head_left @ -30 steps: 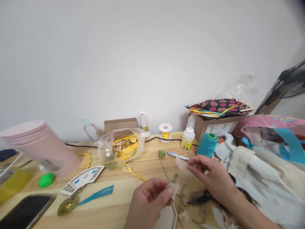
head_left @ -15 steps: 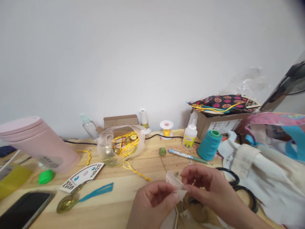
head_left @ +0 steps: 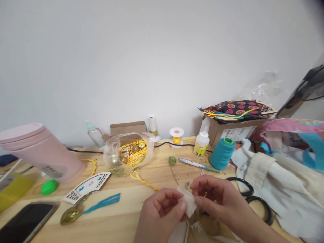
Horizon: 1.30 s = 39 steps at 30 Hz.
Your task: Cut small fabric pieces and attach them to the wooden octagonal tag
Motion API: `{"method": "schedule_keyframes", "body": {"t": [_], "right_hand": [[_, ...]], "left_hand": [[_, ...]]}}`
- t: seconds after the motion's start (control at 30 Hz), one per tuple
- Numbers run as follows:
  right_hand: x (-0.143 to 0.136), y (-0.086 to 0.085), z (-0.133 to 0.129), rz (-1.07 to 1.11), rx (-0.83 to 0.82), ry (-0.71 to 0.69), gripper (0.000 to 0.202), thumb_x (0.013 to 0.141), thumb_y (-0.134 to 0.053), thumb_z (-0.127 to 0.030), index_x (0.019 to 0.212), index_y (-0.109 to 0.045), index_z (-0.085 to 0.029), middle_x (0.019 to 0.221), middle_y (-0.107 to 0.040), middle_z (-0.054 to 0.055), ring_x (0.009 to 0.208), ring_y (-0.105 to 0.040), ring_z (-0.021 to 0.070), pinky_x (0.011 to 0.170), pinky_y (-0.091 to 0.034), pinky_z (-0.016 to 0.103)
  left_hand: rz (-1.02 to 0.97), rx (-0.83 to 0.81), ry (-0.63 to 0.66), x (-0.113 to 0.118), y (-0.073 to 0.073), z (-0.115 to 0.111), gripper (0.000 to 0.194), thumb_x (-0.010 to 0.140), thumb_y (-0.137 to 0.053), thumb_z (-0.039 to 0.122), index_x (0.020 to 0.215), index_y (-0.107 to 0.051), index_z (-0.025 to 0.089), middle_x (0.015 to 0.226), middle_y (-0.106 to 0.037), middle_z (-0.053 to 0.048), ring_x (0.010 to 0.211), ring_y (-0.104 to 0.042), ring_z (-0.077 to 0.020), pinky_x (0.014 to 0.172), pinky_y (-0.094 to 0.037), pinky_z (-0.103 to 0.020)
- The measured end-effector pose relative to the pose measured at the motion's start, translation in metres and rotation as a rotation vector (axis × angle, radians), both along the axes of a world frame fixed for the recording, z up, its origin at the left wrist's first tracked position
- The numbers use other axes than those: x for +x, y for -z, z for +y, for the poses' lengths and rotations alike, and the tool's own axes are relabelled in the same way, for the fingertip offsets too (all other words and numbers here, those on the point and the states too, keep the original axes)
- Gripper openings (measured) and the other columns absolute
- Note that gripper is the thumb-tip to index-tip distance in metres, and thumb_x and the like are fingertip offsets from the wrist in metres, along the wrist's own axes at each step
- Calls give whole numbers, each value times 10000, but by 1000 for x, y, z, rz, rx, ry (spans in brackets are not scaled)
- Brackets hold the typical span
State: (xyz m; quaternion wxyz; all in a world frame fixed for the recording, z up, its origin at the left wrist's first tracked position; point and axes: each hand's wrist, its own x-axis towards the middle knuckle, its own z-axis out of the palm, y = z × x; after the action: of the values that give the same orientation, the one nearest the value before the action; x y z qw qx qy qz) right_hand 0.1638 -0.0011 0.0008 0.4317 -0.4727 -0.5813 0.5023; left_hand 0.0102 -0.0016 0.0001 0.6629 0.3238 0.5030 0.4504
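Observation:
A small piece of thin whitish material (head_left: 187,201) is pinched between my two hands near the front edge. My left hand (head_left: 162,212) has thumb and fingers closed on its left side. On the right side, my right hand (head_left: 221,200) grips it with thumb and fingertips. Black-handled scissors (head_left: 263,206) lie beside my right hand, their blades hidden. Below my hands is a brownish item (head_left: 207,227), partly covered. A green thread ball (head_left: 172,160) and a pen (head_left: 194,164) lie behind my hands.
A teal thread cone (head_left: 222,154), a glue bottle (head_left: 201,144) and a bag of yellow cords (head_left: 136,152) stand behind. At left are a pink cup (head_left: 40,152), a phone (head_left: 27,221), a fan-shaped piece (head_left: 87,187) and a blue tassel (head_left: 103,203). White cloth (head_left: 291,192) lies right.
The whitish piece, folded or creased before, now shows a broader, flatter face. My left hand has shifted slightly left and my fingertips are a little farther apart.

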Motion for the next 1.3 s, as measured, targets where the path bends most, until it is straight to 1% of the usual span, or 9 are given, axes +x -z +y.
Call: {"method": "schedule_keyframes", "body": {"t": [0.17, 0.33, 0.47, 0.63, 0.73, 0.83, 1.0, 1.13, 1.3], "right_hand": [[1, 2, -1, -27, -15, 1, 66, 715, -572, -201, 766, -592, -165, 671, -559, -8, 594, -480, 124, 521, -383, 225], [-1, -3, -3, -91, 22, 2, 83, 724, -559, -209, 784, -598, -166, 690, -588, 4, 619, -513, 136, 534, -408, 228], [-4, -7, -3, -173, 41, 25, 102, 672, -573, -161, 772, -593, -154, 662, -605, 11, 586, -528, 141, 536, -422, 241], [-5, -5, -3, -180, 25, 58, 117, 677, -539, -151, 785, -585, -153, 647, -604, 11, 571, -535, 143, 526, -430, 247], [-5, -5, -3, -144, -5, 55, 94, 687, -546, -195, 766, -573, -151, 636, -594, 15, 574, -535, 152, 523, -432, 259], [-5, -5, -4, -102, -17, 64, 112, 682, -561, -220, 768, -566, -148, 642, -595, 21, 579, -538, 159, 529, -435, 271], [-6, -3, -4, -78, -12, 41, 98, 703, -558, -232, 751, -579, -148, 647, -585, 20, 577, -535, 155, 521, -445, 270], [-5, 1, -5, -112, 34, 33, 111, 728, -556, -240, 792, -589, -156, 681, -600, 22, 598, -546, 154, 532, -450, 259], [-8, 1, -7, -186, 35, 19, 79, 708, -565, -176, 784, -578, -160, 660, -599, 8, 564, -552, 137, 514, -446, 232]], "left_hand": [[-39, 20, 12, 0, 0, 1, 435, 488, -754, 207, 866, -556, 119, 536, -693, -22, 489, -597, -112, 462, -466, -180], [2, 45, 37, 1, 0, 0, 488, 512, -718, 159, 941, -492, 113, 505, -674, -2, 474, -580, -106, 467, -462, -187], [15, 57, 45, 2, 2, -1, 444, 520, -708, 154, 915, -509, 116, 492, -658, 16, 451, -561, -96, 458, -455, -187], [-5, 58, 48, 2, 1, -1, 440, 492, -756, 191, 874, -551, 117, 537, -686, -21, 493, -587, -112, 476, -465, -193], [-50, -15, 50, 1, -1, 0, 469, 457, -790, 263, 858, -591, 124, 633, -715, -56, 558, -616, -138, 476, -480, -201], [-80, -84, 123, -1, 0, 2, 414, 464, -785, 330, 793, -659, 113, 710, -724, -76, 623, -627, -148, 507, -492, -199], [15, -72, 229, -3, 2, 2, 311, 513, -749, 380, 634, -707, 97, 564, -695, -55, 523, -588, -115, 491, -472, -181], [54, -66, 233, -3, 1, 1, 314, 512, -747, 381, 641, -716, 96, 530, -691, -55, 496, -585, -113, 451, -446, -162], [73, -28, 215, -1, 3, 1, 317, 485, -753, 394, 568, -702, 92, 503, -685, -61, 453, -571, -108, 413, -427, -155]]}}
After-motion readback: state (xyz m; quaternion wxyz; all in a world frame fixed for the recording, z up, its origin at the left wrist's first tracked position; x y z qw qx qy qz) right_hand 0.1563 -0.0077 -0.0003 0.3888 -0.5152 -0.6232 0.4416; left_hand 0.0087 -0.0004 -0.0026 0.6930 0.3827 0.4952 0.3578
